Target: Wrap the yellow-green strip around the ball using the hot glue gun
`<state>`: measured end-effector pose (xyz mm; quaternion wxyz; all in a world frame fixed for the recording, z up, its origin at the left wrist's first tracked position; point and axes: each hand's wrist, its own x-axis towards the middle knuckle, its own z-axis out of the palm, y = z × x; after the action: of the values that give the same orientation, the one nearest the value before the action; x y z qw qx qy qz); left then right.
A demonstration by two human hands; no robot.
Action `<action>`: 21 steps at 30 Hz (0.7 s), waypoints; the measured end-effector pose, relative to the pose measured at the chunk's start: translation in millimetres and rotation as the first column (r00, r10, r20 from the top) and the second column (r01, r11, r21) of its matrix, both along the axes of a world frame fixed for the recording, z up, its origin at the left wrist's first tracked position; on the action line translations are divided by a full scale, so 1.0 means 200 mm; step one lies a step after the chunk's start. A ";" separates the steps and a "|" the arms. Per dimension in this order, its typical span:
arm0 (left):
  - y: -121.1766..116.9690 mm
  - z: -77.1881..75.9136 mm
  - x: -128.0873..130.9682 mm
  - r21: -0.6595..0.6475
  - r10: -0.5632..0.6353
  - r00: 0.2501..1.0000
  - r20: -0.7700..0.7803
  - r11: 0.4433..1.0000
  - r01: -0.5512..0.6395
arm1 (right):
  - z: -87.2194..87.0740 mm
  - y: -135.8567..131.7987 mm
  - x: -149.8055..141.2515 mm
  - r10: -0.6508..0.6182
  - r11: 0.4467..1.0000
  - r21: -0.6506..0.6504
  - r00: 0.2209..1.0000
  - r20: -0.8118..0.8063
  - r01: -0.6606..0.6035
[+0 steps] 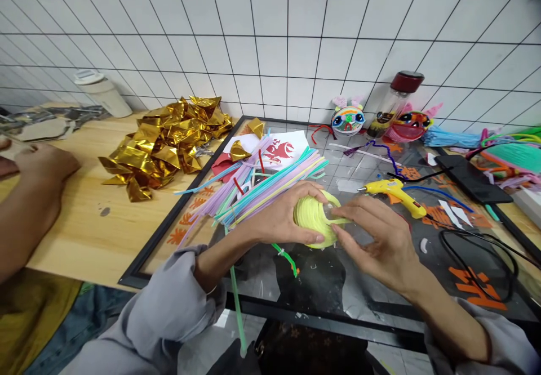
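Left hand (281, 214): fingers and thumb curved round one yellow coiled ball (310, 220), held above the dark tabletop (363, 290) near its front edge; right hand (382, 240): thumb and forefinger narrowed on a yellow strand (343, 221) at the ball's right side.

Containers, two: one clear bottle (389, 106) with a dark red lid, standing by the wall, its contents not distinguishable; one white lidded cup (107, 94), at far left, its inside hidden.

Counts: glue gun (393, 192), one, yellow, right of the ball; black phone (473, 178), one; animal-faced ornaments (348, 120), two, beside the bottle; pastel stems (274, 186), one loose bundle, too many to count, beyond the left hand; gold foil pieces (169, 144), one heap, overlapping and uncountable; co-worker's hand (48, 164), at left, its hold unclear.
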<state>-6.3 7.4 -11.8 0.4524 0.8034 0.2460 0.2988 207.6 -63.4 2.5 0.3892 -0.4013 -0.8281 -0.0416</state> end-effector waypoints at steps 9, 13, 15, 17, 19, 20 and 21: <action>0.00 0.00 0.01 0.009 -0.013 0.999 0.036 1.000 0.013 | -0.04 0.01 0.00 0.005 0.998 0.062 0.991 0.136 -0.014; 0.00 0.00 0.01 0.012 -0.015 0.999 0.030 1.000 0.015 | -0.02 0.01 0.01 0.007 0.995 0.094 0.990 0.142 -0.020; 0.00 0.00 0.01 0.023 -0.015 1.000 0.023 1.000 0.015 | -0.02 0.01 0.00 -0.005 0.995 0.102 0.988 0.157 -0.011; 0.00 0.00 0.01 0.036 -0.013 1.000 0.018 0.999 0.012 | -0.02 0.00 0.01 -0.026 0.993 0.122 0.983 0.183 0.003; 0.00 0.00 0.01 0.040 -0.009 1.000 0.014 0.999 0.009 | -0.02 0.00 0.01 -0.044 0.989 0.146 0.977 0.206 0.013; 0.00 0.00 0.01 0.038 -0.006 1.000 0.013 0.999 0.005 | -0.02 0.00 0.01 -0.046 0.988 0.152 0.976 0.214 0.014; 0.00 0.00 0.02 0.037 -0.002 1.000 0.014 0.999 0.002 | -0.03 0.00 0.01 -0.042 0.988 0.156 0.975 0.220 0.007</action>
<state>-3.2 6.6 -12.1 0.4397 0.8097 0.2363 0.3086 209.3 -62.7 -2.5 0.3233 -0.3732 -0.8557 -0.1549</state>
